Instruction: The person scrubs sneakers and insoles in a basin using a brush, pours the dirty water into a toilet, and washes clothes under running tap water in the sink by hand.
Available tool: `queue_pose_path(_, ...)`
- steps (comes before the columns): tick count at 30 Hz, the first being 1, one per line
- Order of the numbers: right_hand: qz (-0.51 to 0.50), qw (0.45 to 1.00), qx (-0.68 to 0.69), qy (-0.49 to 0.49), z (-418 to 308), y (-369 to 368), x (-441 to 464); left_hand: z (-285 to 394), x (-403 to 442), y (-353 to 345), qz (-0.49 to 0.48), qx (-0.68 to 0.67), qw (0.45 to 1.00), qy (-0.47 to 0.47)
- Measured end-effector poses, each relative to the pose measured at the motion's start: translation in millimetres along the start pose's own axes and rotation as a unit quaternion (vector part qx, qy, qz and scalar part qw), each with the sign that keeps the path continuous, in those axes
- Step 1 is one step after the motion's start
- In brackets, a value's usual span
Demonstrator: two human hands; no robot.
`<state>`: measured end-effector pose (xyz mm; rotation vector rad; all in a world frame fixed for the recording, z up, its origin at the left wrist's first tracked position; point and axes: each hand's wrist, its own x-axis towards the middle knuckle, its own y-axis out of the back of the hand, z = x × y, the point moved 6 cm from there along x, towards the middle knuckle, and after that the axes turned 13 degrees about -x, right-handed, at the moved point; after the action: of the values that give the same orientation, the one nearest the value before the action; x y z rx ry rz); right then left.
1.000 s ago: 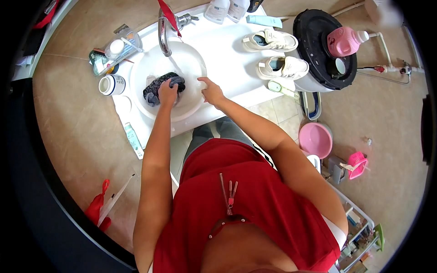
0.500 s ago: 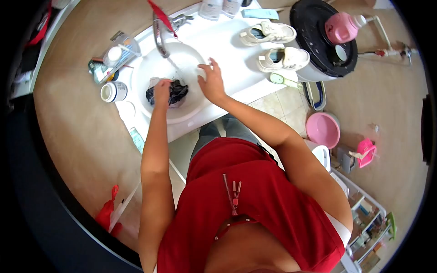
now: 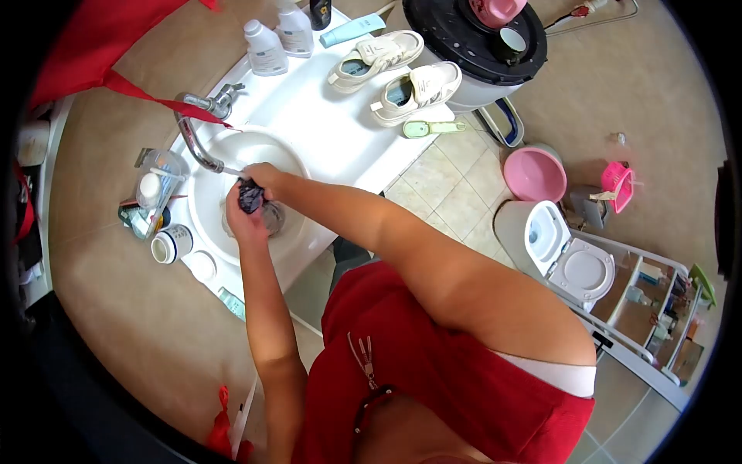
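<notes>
Under the curved tap (image 3: 198, 147), my left hand (image 3: 246, 223) and my right hand (image 3: 264, 178) are closed around a bunched black cloth (image 3: 250, 196). A thin stream of water runs from the spout down to the hands. The cloth is squeezed into a small wad above the round white washbasin (image 3: 297, 158). My right hand presses from the far side, while the left grips from below. Grey, cloudy water (image 3: 273, 218) shows in the bowl beside my left wrist; what lies in it cannot be made out.
White shoes (image 3: 417, 93), a green brush (image 3: 427, 128), a blue tube (image 3: 353, 31) and white bottles (image 3: 265, 50) stand on the counter. Left of the bowl are a white jar (image 3: 171, 243) and a clear toiletry container (image 3: 162, 174). A red strap (image 3: 166, 100) hangs by the tap.
My right hand has moved from the basin's right side onto the cloth. The cloth has been lifted from the bowl and gathered between both hands under the tap. The view has shifted.
</notes>
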<state>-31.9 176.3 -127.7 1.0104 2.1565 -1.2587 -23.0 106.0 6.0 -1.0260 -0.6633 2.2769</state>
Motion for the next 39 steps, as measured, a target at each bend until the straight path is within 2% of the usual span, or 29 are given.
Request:
queue_pose_path(1, 0.0, 0.999, -0.004, 0.032, 3.8, -2.5, 17.1, -8.6, 48.7, 68.3, 0.017, 0.058, 0.998, 0.003)
queue_pose_path(3, -0.034, 0.996, -0.032, 0.081, -10.7, -12.8, 3.1, -14.7, 50.5, 77.0, 0.101, 0.065, 0.992, 0.035)
queue_pose_path(4, -0.048, 0.996, -0.028, 0.062, -21.9, -21.0, -18.1, -15.5, 49.8, 80.1, 0.142, 0.069, 0.986, 0.05)
queue_pose_path(5, -0.063, 0.997, -0.023, 0.045, -31.8, -28.4, -35.8, -16.0, 49.5, 74.1, 0.144, 0.084, 0.983, 0.078)
queue_pose_path(8, -0.09, 0.995, 0.028, 0.04, -28.2, -35.6, -33.0, -13.9, 66.5, 39.4, 0.015, -0.074, 0.994, 0.075)
queue_pose_path(10, -0.112, 0.993, 0.039, 0.013, -26.0, -33.1, -34.4, -16.1, 111.7, 65.0, -0.023, -0.064, 0.994, 0.085)
queue_pose_path(11, -0.083, 0.996, 0.006, 0.04, -27.1, -25.1, -32.8, -18.4, 118.4, 63.0, -0.039, -0.061, 0.993, 0.091)
queue_pose_path(14, -0.005, 0.988, -0.095, 0.119, -34.3, -7.9, -24.9, -25.9, 125.8, 66.7, 0.041, 0.043, 0.996, 0.064)
queue_pose_path(15, -0.01, 0.988, -0.078, 0.132, -34.8, -3.7, -23.2, -23.1, 110.8, 43.3, 0.016, 0.132, 0.99, 0.048)
queue_pose_path(18, 0.156, 0.981, -0.041, 0.111, -19.6, 21.3, 18.8, -27.1, 48.1, -19.0, -0.056, 0.246, 0.968, 0.002)
queue_pose_path(19, 0.142, 0.985, -0.037, 0.09, -18.9, 23.0, 21.0, -30.2, 39.5, -14.3, -0.044, 0.27, 0.961, -0.05)
queue_pose_path(22, 0.033, 0.997, 0.055, 0.038, -17.3, 16.0, 7.1, -31.9, 30.2, -0.5, -0.026, 0.251, 0.966, -0.055)
queue_pose_path(25, -0.023, 0.994, 0.107, -0.029, 6.0, 14.9, 16.7, -32.9, 27.5, -0.2, 0.024, 0.275, 0.96, -0.041)
queue_pose_path(28, -0.104, 0.988, 0.11, -0.032, 12.1, 5.9, 11.0, -25.3, 57.1, -5.4, 0.024, 0.404, 0.904, -0.141)
queue_pose_path(29, -0.092, 0.992, 0.083, -0.027, 14.8, 6.3, 8.9, -25.1, 60.2, -11.6, 0.048, 0.33, 0.938, -0.094)
queue_pose_path(32, -0.056, 0.998, -0.006, -0.011, 16.3, 2.6, -5.0, -10.6, 99.6, 16.3, 0.149, 0.288, 0.945, -0.035)
queue_pose_path(33, -0.061, 0.998, -0.007, -0.007, 3.2, -3.6, -27.2, -7.8, 105.4, 21.4, 0.131, 0.219, 0.967, -0.032)
queue_pose_path(36, -0.121, 0.983, 0.141, -0.001, -4.0, -17.4, -25.2, -13.1, 108.7, 33.1, 0.065, 0.243, 0.968, -0.01)
queue_pose_path(39, -0.119, 0.979, 0.161, -0.027, -6.2, -10.9, -7.6, -19.9, 76.4, 12.9, 0.0, 0.455, 0.883, -0.118)
